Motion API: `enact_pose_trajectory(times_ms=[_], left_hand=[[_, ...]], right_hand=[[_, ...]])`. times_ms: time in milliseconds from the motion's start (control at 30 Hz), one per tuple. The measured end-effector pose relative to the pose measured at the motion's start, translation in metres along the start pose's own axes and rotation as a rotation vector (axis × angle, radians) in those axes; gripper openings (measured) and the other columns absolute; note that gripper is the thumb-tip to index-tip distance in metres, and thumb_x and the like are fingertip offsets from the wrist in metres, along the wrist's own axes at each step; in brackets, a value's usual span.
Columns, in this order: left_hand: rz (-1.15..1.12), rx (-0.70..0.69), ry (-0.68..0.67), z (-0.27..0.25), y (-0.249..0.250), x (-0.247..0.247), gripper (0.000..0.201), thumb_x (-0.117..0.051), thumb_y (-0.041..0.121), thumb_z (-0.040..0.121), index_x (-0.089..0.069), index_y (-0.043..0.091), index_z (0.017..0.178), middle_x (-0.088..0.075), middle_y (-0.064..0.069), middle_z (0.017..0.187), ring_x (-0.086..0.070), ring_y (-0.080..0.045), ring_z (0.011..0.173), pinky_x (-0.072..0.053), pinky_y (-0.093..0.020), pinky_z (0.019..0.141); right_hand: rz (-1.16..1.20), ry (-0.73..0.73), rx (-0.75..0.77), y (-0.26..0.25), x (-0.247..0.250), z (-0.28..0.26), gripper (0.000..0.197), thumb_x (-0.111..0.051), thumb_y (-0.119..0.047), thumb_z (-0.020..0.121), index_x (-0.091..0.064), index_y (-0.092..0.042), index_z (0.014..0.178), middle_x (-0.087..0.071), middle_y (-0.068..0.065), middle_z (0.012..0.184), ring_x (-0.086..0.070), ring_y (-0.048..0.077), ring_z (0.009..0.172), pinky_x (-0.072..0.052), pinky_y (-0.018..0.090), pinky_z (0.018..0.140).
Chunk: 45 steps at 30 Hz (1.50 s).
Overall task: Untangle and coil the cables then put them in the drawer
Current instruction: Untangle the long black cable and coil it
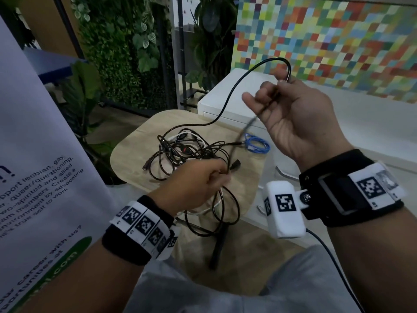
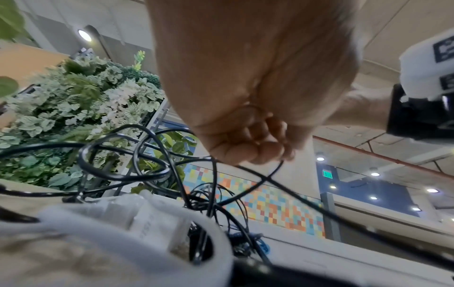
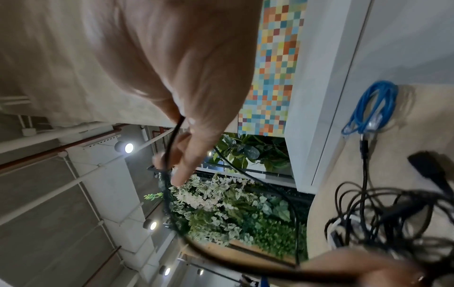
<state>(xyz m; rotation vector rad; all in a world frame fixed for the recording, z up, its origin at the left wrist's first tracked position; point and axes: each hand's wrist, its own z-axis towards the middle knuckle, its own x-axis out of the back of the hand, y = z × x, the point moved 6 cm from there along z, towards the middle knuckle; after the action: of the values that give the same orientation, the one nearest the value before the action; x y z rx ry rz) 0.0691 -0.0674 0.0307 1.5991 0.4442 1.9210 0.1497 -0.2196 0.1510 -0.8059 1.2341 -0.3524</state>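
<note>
A tangle of black and white cables [image 1: 180, 152] lies on the light wooden table [image 1: 133, 152]. My left hand [image 1: 222, 175] grips several loops of black cable [image 1: 216, 213] that hang below it; in the left wrist view its curled fingers [image 2: 258, 149] hold the thin black cord. My right hand [image 1: 266, 93] is raised with the palm toward me, and its fingers [image 3: 176, 155] pinch the same black cable [image 1: 233, 86], which arcs over the hand and down to the tangle. A coiled blue cable [image 1: 257, 144] lies by itself on the table's right side.
A white drawer cabinet [image 1: 216, 98] stands behind the table, drawer front shut as far as I can see. A white printed banner [image 1: 45, 154] stands close on the left. Plants [image 1: 126, 53] and a coloured tile wall [image 1: 338, 41] are behind.
</note>
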Motion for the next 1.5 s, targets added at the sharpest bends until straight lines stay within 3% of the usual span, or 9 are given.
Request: enact_pose_trajectory(times_ms=[133,233,367,467,700,967,1267,1400,1500], left_hand=[[-0.277,0.030,0.305,-0.004,0.002,0.042,0.015,-0.049,0.027,0.108,-0.060,0.026,0.098,-0.055,0.009,0.065,-0.051,-0.017,0.057,-0.044,-0.039,0.054],[-0.422,-0.003,0.418,-0.003,0.014,0.068,0.017,-0.046,0.029,0.106,-0.057,0.023,0.094,-0.048,0.003,0.060,-0.046,-0.029,0.055,-0.041,-0.046,0.054],[-0.455,-0.083,0.457,0.001,0.036,0.087,0.016,-0.047,0.019,0.109,-0.060,0.013,0.101,-0.052,-0.011,0.059,-0.051,-0.027,0.055,-0.047,-0.044,0.057],[-0.443,-0.084,0.445,0.001,0.035,0.085,0.014,-0.058,0.025,0.103,-0.066,0.020,0.114,-0.055,-0.014,0.066,-0.052,-0.031,0.060,-0.046,-0.040,0.056],[-0.139,0.013,0.190,-0.003,0.005,0.037,0.058,-0.076,0.052,0.082,-0.048,0.051,0.132,-0.064,0.018,0.114,-0.059,-0.001,0.110,-0.047,-0.029,0.096],[0.232,0.208,0.223,0.006,-0.037,0.019,0.011,-0.065,0.051,0.093,-0.069,0.042,0.098,-0.058,0.030,0.104,-0.048,0.005,0.106,-0.022,-0.050,0.122],[-0.666,-0.034,0.502,-0.004,0.018,0.066,0.035,-0.039,0.034,0.103,-0.071,0.020,0.108,-0.074,-0.009,0.101,-0.071,-0.027,0.102,-0.055,-0.043,0.096],[-0.493,-0.105,0.662,-0.013,0.040,0.093,0.030,-0.056,0.031,0.098,-0.054,0.008,0.079,-0.051,-0.018,0.070,-0.050,-0.018,0.065,-0.045,-0.028,0.064],[-0.307,-0.179,0.714,-0.025,0.051,0.102,0.024,-0.066,0.036,0.091,-0.057,0.015,0.097,-0.051,-0.008,0.080,-0.049,-0.014,0.072,-0.042,-0.028,0.067]], right_hand=[[-0.334,0.010,-0.080,0.005,0.015,-0.002,0.028,-0.053,-0.023,0.106,-0.062,-0.008,0.129,-0.072,0.018,0.104,-0.072,0.033,0.087,-0.060,0.046,0.071],[-0.761,-0.155,-0.169,0.033,0.019,-0.013,0.037,-0.051,0.001,0.098,-0.065,-0.014,0.128,-0.069,0.016,0.125,-0.065,0.025,0.077,-0.053,0.039,0.058],[-1.202,-0.475,-0.209,0.079,0.010,-0.034,0.031,-0.066,-0.004,0.095,-0.069,-0.024,0.118,-0.072,0.003,0.112,-0.071,0.023,0.086,-0.063,0.039,0.072],[-1.173,-0.408,-0.130,0.080,0.004,-0.031,0.010,-0.062,-0.008,0.101,-0.071,-0.013,0.099,-0.072,0.010,0.085,-0.071,0.024,0.074,-0.062,0.038,0.071],[-0.882,-0.315,0.091,0.032,-0.028,-0.022,0.015,-0.045,-0.003,0.107,-0.057,0.004,0.102,-0.069,0.021,0.092,-0.071,0.029,0.076,-0.061,0.036,0.072],[-0.515,-0.342,0.349,-0.056,-0.066,-0.027,0.019,-0.035,-0.008,0.110,-0.051,-0.006,0.101,-0.065,0.009,0.087,-0.065,0.021,0.069,-0.055,0.036,0.068],[-0.541,-0.340,0.374,-0.071,-0.057,-0.033,0.016,-0.038,-0.011,0.109,-0.052,-0.006,0.104,-0.064,0.007,0.088,-0.062,0.019,0.069,-0.054,0.036,0.069],[-0.674,-0.348,0.302,-0.044,-0.057,-0.040,0.017,-0.038,-0.004,0.108,-0.052,-0.006,0.098,-0.064,0.009,0.083,-0.061,0.024,0.063,-0.056,0.039,0.064],[-0.671,-0.363,0.244,-0.029,-0.057,-0.042,0.018,-0.036,-0.003,0.108,-0.052,-0.005,0.100,-0.064,0.010,0.082,-0.061,0.024,0.061,-0.056,0.039,0.063]])
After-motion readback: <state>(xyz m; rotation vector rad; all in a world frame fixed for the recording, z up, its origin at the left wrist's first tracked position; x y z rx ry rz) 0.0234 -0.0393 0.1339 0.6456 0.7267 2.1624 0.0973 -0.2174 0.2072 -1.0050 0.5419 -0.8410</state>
